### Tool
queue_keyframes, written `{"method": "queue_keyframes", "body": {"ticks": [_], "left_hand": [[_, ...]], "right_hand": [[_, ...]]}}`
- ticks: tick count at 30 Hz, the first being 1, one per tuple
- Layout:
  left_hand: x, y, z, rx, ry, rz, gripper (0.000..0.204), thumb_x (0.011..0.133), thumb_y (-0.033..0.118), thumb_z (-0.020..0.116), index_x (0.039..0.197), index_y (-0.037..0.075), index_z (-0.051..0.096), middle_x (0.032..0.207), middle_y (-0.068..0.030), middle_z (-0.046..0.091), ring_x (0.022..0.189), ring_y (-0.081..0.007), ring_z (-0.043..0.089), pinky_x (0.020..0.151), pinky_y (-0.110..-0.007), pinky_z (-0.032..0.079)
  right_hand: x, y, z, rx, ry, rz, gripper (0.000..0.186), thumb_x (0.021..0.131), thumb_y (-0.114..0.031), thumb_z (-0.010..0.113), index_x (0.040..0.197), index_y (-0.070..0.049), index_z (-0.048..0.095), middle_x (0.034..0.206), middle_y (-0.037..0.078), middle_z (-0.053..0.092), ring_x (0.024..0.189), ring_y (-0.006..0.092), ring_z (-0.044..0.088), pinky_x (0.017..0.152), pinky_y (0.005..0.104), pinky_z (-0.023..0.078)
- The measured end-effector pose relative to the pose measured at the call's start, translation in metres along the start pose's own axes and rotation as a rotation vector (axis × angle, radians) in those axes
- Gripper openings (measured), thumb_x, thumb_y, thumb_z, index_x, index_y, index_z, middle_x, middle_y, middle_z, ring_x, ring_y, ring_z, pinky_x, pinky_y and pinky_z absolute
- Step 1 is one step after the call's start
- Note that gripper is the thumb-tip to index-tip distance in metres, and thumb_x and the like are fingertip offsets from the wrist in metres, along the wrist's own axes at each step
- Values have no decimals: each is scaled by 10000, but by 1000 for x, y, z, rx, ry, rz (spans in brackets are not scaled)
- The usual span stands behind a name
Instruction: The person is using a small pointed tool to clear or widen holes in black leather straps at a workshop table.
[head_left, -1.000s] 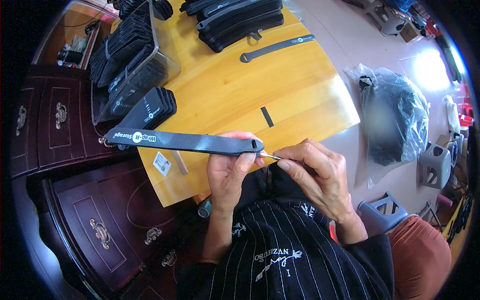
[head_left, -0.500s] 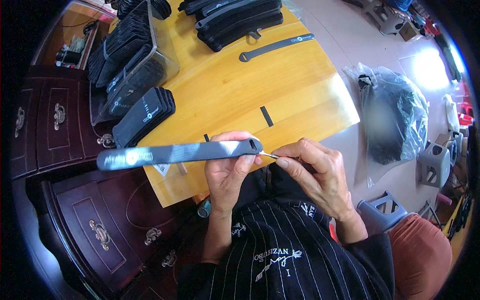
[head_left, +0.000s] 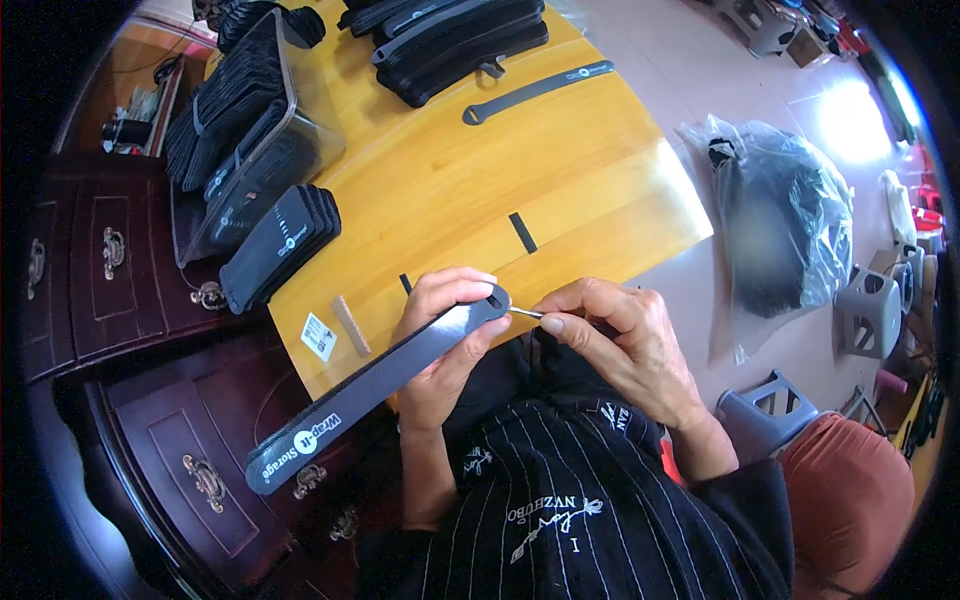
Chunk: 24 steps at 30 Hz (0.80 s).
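My left hand (head_left: 432, 378) is closed around a dark grey strap (head_left: 365, 385) near its end with the slot, thumb on the near side. The strap slants down to the left, its white-printed end hanging past the table edge. In my right hand (head_left: 635, 350), thumb and forefinger pinch a slim metal pointed tool (head_left: 525, 312). Its tip meets the slotted end of the strap; exactly where it touches is too small to see. A short black strip (head_left: 523, 233) lies on the table beyond my hands, and a smaller black strip (head_left: 406, 284) shows beside my left fingers.
On the yellow wooden table (head_left: 440, 190) lie a single strap (head_left: 535, 92), stacked straps (head_left: 465, 55), another stack (head_left: 280, 245), a white label (head_left: 318, 337) and a clear bin (head_left: 315, 140) of straps. Dark drawers (head_left: 190, 440) stand left; a filled plastic bag (head_left: 785, 230) and grey stool (head_left: 765, 412) right.
The strap's printed end has swung down toward me, from nearly level to slanting, uncovering the white label. My left hand has tilted with it; the right keeps the tool at the slotted end.
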<state>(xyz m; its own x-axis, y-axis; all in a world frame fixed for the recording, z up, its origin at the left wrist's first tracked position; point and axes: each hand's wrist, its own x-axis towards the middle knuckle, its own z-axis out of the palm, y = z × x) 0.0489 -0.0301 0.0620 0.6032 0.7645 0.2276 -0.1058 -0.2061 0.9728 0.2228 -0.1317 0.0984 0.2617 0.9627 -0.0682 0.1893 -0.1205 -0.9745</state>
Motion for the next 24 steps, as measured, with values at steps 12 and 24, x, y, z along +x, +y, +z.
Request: {"method": "queue_keyframes", "body": {"ticks": [12,24], "left_hand": [[-2,1,12,-177,14,-45,253,841,-67,624,1073,-23,534,1124,-162,532,930,-222,637,787,-306,566],[-6,-5,13,174,68,21,229,740,-28,735,920,38,610,1014,-150,635,824,-191,650,742,-285,524]], "right_hand": [[-2,1,-5,49,-67,83,145,892,-156,629,911,-16,659,706,98,642,610,171,604,585,287,463],[-8,5,1,-177,67,-67,130,882,-162,602,909,-40,641,808,142,632,725,326,636,634,380,508]]}}
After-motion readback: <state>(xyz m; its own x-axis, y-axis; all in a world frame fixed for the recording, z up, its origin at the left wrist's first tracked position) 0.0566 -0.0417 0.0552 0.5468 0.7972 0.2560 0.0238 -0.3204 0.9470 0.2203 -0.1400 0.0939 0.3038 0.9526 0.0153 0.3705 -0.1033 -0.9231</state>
